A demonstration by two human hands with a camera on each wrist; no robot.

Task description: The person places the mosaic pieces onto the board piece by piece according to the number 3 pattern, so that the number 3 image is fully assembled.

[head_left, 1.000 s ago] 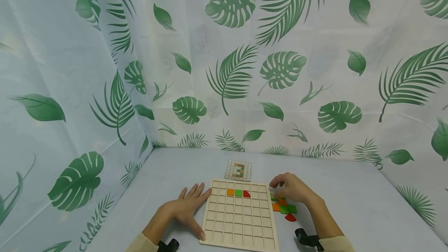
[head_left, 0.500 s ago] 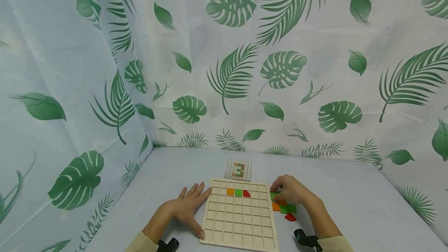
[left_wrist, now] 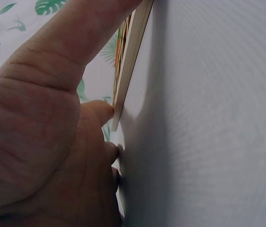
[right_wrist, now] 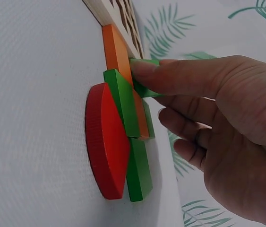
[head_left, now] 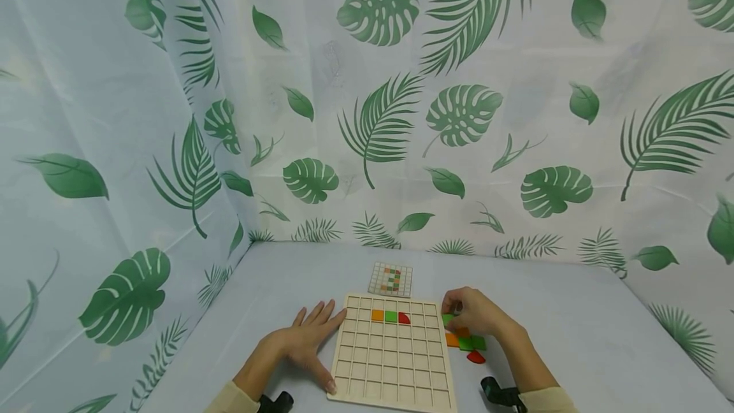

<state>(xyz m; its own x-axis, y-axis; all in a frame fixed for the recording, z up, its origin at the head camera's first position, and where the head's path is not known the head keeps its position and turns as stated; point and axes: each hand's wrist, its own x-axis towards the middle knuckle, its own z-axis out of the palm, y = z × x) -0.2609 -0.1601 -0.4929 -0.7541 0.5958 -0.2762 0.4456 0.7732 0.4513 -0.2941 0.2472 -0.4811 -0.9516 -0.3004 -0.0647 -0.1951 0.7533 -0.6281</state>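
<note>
Board [head_left: 392, 359] on the worktop [head_left: 602, 324], card [head_left: 390, 279] printed with a coloured grid just beyond.
Left hand [head_left: 306, 340], spread wide, touches the board's left edge; right hand [head_left: 477, 310] pinches a green tile [right_wrist: 142, 89] beside its right.

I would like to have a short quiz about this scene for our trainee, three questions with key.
1. Which piece does the right hand pinch: (a) red, (b) green, (c) orange?
2. True or false: the left hand holds a coloured piece.
3. Complete: on the wooden board, left to right: orange square, green square, ____ piece.
Key: 1 b, green piece; 2 false, it touches the board's edge; 3 red piece.
</note>
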